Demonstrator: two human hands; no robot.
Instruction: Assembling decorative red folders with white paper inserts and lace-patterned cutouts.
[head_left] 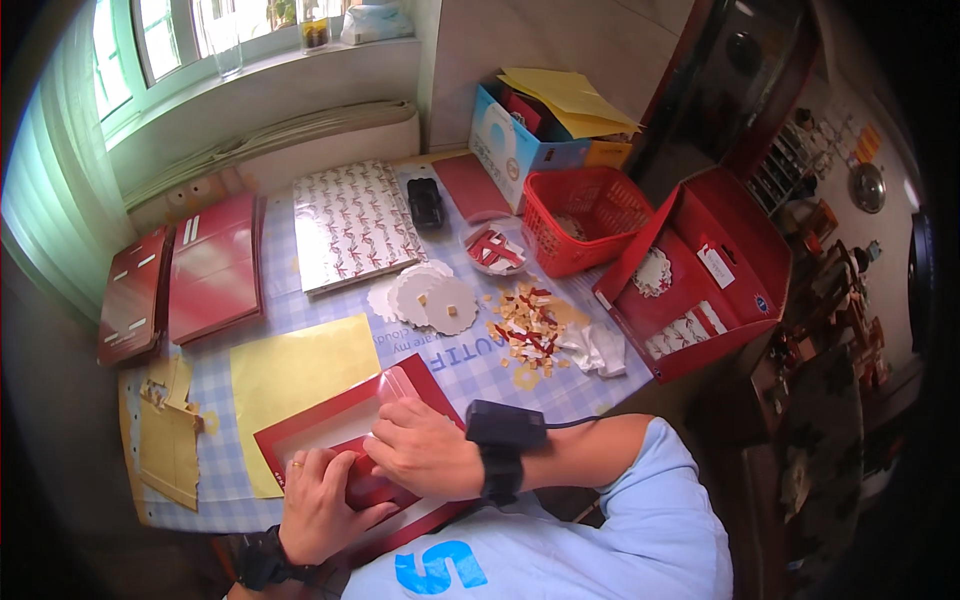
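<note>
Dark red card is making up the windowed piece (440,395) under both hands, lying aslant at the near edge of the counter (405,172) and partly overlapping a pale yellow sheet (290,365). The left hand (320,500) is resting on its near left part, the fingers loosely bent, the thumb standing apart and pointing rightward. The right hand (425,455) is lying across its middle, the fingers curling downward close together; whether either hand's fingers are pinching anything, I cannot tell. A clear plastic piece (398,384) is showing just beyond the right fingers.

Farther back, scalloped white cards (450,312) are overlapping near a heap of small tan, red and white bits (530,330). A round clear tub (495,250) is holding red and white strips, standing beside a red basket (570,228). An open red box (690,275) is sitting at the right, while flat red folders (215,265) are lying stacked at the left.
</note>
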